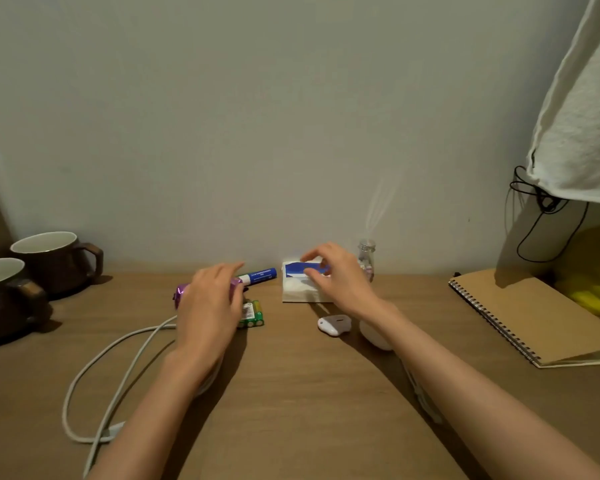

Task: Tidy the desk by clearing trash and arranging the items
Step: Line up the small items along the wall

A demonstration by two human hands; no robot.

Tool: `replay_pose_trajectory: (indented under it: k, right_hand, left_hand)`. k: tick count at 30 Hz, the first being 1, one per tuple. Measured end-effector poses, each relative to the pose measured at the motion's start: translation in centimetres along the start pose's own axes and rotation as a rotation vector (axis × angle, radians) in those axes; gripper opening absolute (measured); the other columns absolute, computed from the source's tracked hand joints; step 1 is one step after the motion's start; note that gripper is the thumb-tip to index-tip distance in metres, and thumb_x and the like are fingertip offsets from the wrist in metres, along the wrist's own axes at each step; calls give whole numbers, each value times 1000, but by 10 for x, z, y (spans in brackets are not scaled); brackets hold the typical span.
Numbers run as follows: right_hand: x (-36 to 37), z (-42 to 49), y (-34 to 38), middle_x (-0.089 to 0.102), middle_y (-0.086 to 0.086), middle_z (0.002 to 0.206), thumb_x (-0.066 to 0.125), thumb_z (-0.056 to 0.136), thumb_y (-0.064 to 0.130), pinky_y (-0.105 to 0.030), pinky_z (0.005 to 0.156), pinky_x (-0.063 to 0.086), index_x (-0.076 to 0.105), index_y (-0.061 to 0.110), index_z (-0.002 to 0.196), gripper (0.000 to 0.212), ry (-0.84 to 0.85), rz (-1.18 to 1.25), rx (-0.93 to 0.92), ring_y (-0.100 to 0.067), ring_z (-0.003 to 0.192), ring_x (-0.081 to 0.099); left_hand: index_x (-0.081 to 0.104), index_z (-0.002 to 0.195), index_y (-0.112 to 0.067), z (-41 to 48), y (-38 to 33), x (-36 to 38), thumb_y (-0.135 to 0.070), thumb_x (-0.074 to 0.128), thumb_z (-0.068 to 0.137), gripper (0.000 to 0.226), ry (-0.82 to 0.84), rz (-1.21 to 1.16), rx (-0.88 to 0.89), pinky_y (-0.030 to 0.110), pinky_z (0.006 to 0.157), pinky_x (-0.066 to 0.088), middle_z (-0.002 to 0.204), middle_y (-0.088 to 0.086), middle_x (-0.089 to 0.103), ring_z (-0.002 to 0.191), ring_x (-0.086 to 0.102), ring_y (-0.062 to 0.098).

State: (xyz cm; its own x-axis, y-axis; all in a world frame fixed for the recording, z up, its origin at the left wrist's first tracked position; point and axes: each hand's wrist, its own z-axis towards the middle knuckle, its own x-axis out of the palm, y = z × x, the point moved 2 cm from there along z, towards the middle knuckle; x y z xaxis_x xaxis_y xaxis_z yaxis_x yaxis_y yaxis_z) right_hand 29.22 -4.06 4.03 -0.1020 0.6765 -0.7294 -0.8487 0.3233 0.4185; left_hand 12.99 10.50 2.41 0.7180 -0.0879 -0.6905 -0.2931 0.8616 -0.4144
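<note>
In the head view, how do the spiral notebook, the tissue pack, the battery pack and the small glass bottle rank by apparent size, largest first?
1. spiral notebook
2. tissue pack, partly under the right hand
3. battery pack and glass bottle: both partly hidden by hands, too close to rank.

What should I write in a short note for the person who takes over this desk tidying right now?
Left hand: open, over the shiny purple wrapper, beside the green battery pack; whether it touches is unclear.
Right hand: open, fingers at the blue-and-white tissue pack by the wall.
Elsewhere on the wooden desk: blue-and-white glue stick, small white device, white cable, two brown mugs, kraft spiral notebook, small glass bottle.
Done: nothing visibly cleared.
Left: bin the wrapper, group the small items.
</note>
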Motion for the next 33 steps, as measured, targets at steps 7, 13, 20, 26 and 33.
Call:
replay_pose_trajectory:
  k: [7, 13, 20, 26, 33]
  right_hand:
    - [56, 32, 36, 59, -4, 130, 55, 95, 19, -37, 98, 43, 57, 18, 129, 34, 237, -167, -60, -21, 124, 48]
    - [86, 48, 37, 66, -8, 117, 56, 93, 14, -45, 88, 48, 64, 15, 122, 30, 271, -322, -87, -29, 111, 52]
    - [101, 55, 40, 64, -9, 111, 57, 93, 19, -40, 85, 45, 63, 10, 110, 20, 240, -397, -212, -27, 104, 53]
    - [71, 52, 47, 61, -6, 108, 55, 96, 22, -34, 80, 45, 60, 9, 113, 22, 47, -76, -43, -22, 97, 54]
    - [-4, 10, 4, 62, -3, 103, 54, 96, 24, -39, 81, 55, 55, 21, 108, 13, -198, 268, 228, -18, 89, 63]
  left_hand:
    - [59, 126, -23, -3, 50, -9, -24, 58, 90, 36, 85, 118, -88, 41, 96, 39, 127, 1, 61, 120, 50, 22]
    - [58, 127, -25, -2, 55, -7, -20, 59, 89, 38, 74, 70, -75, 37, 95, 37, 126, -2, 59, 119, 47, 21]
    - [61, 122, -17, -2, 59, -2, -13, 63, 86, 36, 33, -42, -85, 33, 86, 43, 112, 4, 55, 105, 48, 20]
    - [52, 132, -18, -4, 58, 3, -20, 63, 87, 45, 89, 6, -92, 38, 96, 40, 129, 6, 49, 119, 41, 23]
    - [44, 138, -10, -4, 57, 9, -14, 59, 89, 52, 149, 86, -89, 40, 96, 40, 127, 16, 50, 117, 43, 30]
